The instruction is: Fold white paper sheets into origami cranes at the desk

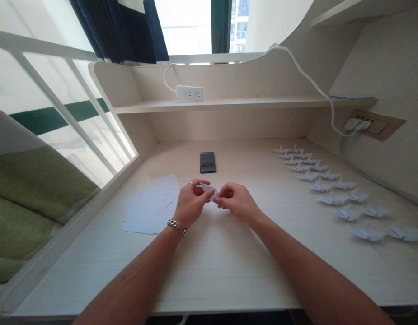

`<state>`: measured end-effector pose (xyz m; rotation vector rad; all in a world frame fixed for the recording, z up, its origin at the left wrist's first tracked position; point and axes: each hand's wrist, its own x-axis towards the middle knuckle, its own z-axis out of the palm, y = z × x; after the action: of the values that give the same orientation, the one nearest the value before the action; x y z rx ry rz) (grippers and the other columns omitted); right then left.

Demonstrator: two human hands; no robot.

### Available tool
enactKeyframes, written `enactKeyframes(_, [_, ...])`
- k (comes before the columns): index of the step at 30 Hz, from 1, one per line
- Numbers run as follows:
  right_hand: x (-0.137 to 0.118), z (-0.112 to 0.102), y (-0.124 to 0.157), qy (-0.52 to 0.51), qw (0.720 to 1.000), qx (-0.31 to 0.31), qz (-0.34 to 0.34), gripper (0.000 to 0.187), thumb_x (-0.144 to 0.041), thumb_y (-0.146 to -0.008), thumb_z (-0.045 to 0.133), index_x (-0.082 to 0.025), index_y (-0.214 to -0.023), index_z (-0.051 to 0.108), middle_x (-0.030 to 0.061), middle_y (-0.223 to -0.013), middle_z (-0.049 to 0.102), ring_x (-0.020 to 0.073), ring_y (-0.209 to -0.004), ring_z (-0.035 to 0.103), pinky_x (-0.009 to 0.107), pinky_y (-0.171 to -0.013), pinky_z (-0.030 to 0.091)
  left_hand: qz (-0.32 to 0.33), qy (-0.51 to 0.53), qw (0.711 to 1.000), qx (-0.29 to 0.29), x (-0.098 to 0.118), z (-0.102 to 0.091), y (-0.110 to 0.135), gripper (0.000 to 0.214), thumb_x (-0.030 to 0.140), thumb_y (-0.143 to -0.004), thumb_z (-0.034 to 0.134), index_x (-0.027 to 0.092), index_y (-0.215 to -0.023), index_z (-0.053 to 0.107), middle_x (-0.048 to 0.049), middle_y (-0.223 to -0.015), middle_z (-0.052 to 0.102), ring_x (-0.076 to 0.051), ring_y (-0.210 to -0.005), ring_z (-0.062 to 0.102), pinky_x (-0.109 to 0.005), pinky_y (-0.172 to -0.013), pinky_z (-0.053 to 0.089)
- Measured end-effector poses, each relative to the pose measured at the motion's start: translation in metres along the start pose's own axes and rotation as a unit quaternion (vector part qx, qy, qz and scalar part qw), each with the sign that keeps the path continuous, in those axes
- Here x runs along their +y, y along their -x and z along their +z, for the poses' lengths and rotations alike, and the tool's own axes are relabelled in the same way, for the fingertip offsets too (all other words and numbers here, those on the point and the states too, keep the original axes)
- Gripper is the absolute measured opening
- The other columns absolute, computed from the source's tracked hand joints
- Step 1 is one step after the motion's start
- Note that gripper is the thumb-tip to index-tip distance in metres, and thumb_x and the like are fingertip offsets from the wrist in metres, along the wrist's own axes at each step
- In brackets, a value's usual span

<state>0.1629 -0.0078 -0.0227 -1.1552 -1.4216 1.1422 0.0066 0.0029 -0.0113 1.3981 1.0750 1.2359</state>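
Note:
Between my two hands is a small piece of folded white paper [212, 191], pointed at its upper left end. My left hand [192, 203], with a ring and a chain bracelet, pinches it between thumb and fingers. At the paper's right end, my right hand [237, 199] has its fingertips closed on the edge. Both hands are just above the desk, and part of the paper is hidden by the fingers. Left of my left hand lies a loose pile of white paper sheets [144, 205].
A dark phone-like object [208, 162] lies behind my hands. Rows of folded white paper cranes [331, 186] stand along the right side of the desk [229, 271]. A power strip [189, 92] rests on the shelf [246, 104]; a white cable [308, 79] runs to the wall socket [374, 124].

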Motion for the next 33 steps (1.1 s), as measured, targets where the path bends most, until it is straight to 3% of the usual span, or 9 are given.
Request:
enactKeyframes(5, [-0.0001,-0.0011,-0.0007,0.026,0.999,0.011,0.016,0.022,-0.027,-0.067,0.072,-0.019,-0.069,0.051,-0.0018,-0.056,0.061,0.016,-0.052,0.062,0.026,-0.05,0.045,-0.017,0.009,0.999,0.03,0.0025,0.0023,0.0002,0.039,0.029,-0.066,0.078,0.014,-0.096,0.059,-0.0022,-0.063,0.069,-0.015,-0.059,0.063,-0.028,-0.061,0.051])
enactKeyframes(13, [-0.0019,0.0034,-0.001,-0.057,0.997,-0.022,0.036,0.03,-0.03,-0.066,0.073,-0.019,-0.085,0.054,-0.0028,-0.058,0.061,0.0142,-0.054,0.059,0.027,-0.053,0.046,0.008,-0.031,0.997,0.065,0.0022,0.0049,0.0017,0.04,0.023,-0.067,0.075,0.018,-0.098,0.049,0.0016,-0.06,0.066,-0.013,-0.053,0.059,-0.023,-0.053,0.045])
enactKeyframes(18, [-0.0022,0.0025,-0.0023,-0.049,0.998,0.003,0.029,0.028,-0.043,-0.071,0.067,-0.016,-0.074,0.06,0.0024,-0.07,0.062,0.0147,-0.064,0.058,0.027,-0.054,0.047,0.023,-0.053,0.998,0.036,-0.0005,0.0063,0.004,0.042,0.029,-0.071,0.074,0.018,-0.103,0.05,-0.0002,-0.064,0.068,-0.014,-0.057,0.061,-0.023,-0.054,0.044])
enactKeyframes(22, [0.0035,-0.0001,-0.007,-0.039,0.999,0.038,0.002,0.026,-0.042,-0.075,0.062,-0.016,-0.072,0.06,0.0016,-0.065,0.06,0.0141,-0.059,0.055,0.028,-0.055,0.046,-0.023,-0.005,1.0,-0.011,0.0017,0.007,0.0036,0.046,0.032,-0.069,0.076,0.015,-0.104,0.053,-0.0035,-0.068,0.07,-0.015,-0.062,0.064,-0.026,-0.062,0.049])
enactKeyframes(25, [0.0049,0.0,-0.008,-0.041,0.998,0.05,-0.002,0.025,-0.041,-0.076,0.061,-0.016,-0.072,0.06,0.0023,-0.065,0.061,0.0149,-0.059,0.056,0.029,-0.056,0.046,-0.043,0.017,0.999,-0.015,0.0045,0.0069,0.0028,0.047,0.027,-0.064,0.079,0.014,-0.1,0.053,-0.0008,-0.062,0.067,-0.014,-0.058,0.062,-0.026,-0.06,0.049])
enactKeyframes(29, [0.0025,0.0018,-0.0055,-0.071,0.997,0.023,0.013,0.027,-0.043,-0.075,0.062,-0.016,-0.074,0.06,0.0024,-0.065,0.062,0.0145,-0.058,0.055,0.028,-0.053,0.045,-0.03,0.015,0.999,0.002,0.0057,0.0065,0.0032,0.045,0.022,-0.062,0.079,0.015,-0.096,0.052,0.0037,-0.054,0.062,-0.012,-0.052,0.059,-0.024,-0.054,0.046])
enactKeyframes(33, [0.0036,0.0013,-0.0051,-0.01,1.0,0.014,-0.007,0.03,-0.044,-0.077,0.059,-0.016,-0.068,0.06,0.0026,-0.061,0.06,0.0136,-0.055,0.054,0.027,-0.052,0.043,-0.035,0.029,0.999,-0.019,0.0049,0.0061,0.0045,0.046,0.022,-0.061,0.08,0.014,-0.097,0.053,0.0024,-0.056,0.065,-0.012,-0.053,0.06,-0.025,-0.056,0.048])
